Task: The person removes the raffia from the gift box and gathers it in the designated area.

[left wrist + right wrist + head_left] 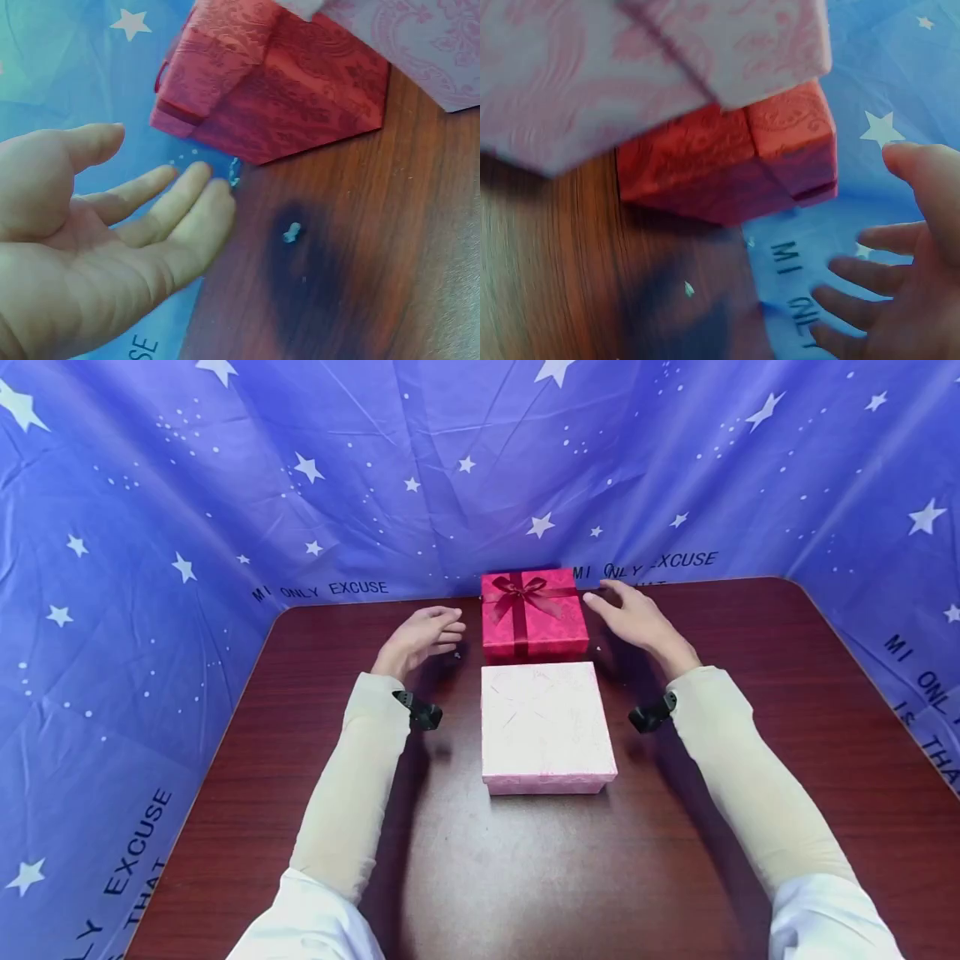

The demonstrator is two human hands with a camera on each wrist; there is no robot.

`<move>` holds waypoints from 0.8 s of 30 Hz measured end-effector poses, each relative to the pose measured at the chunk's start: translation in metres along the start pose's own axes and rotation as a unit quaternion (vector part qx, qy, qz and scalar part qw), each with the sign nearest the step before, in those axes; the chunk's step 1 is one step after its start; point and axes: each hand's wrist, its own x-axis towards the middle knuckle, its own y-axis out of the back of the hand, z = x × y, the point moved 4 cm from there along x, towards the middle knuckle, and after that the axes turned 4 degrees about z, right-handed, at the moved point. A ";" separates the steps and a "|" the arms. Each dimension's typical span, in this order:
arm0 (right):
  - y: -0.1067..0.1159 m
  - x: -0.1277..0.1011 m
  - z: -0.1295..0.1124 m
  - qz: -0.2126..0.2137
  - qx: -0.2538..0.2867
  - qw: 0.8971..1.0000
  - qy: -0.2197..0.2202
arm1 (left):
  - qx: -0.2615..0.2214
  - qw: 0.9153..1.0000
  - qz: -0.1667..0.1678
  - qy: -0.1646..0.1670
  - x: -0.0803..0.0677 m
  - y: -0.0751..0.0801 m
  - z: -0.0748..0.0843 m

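- Your left hand (pixel 424 639) is near the middle of the picture, just left of the red box (pixel 558 628), with its fingers loosely bent.
- Your right hand (pixel 634 617) is just right of that box, with its thumb and fingers spread apart.
- The red box has a dark red bow (pixel 522 596) on top.
- A pale pink box (pixel 547 727) sits just below it in the middle.
- Both are on a shiny brown table (pixel 480 877).
- Blue cloth (pixel 480 410) with white stars fills the top.
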 end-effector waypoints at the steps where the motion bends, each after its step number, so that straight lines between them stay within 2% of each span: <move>1: -0.002 0.002 0.000 -0.007 0.029 1.000 -0.007 | -0.011 1.000 -0.006 0.005 0.001 -0.001 -0.001; 4: -0.011 0.006 0.000 -0.031 0.130 0.990 -0.034 | -0.032 0.999 -0.016 0.012 0.004 -0.005 -0.003; 7: -0.019 0.007 0.000 -0.070 0.251 0.963 -0.065 | -0.040 0.999 -0.022 0.013 0.006 -0.012 -0.004; 11: -0.025 0.007 0.001 -0.106 0.325 0.934 -0.100 | -0.046 0.999 -0.024 0.013 0.010 -0.022 -0.005; 17: -0.027 0.007 0.004 -0.123 0.330 0.927 -0.124 | -0.055 0.998 -0.003 0.015 0.014 -0.027 -0.005; 24: -0.028 0.008 0.005 -0.109 0.351 0.921 -0.129 | -0.064 0.998 0.010 0.019 0.016 -0.027 -0.005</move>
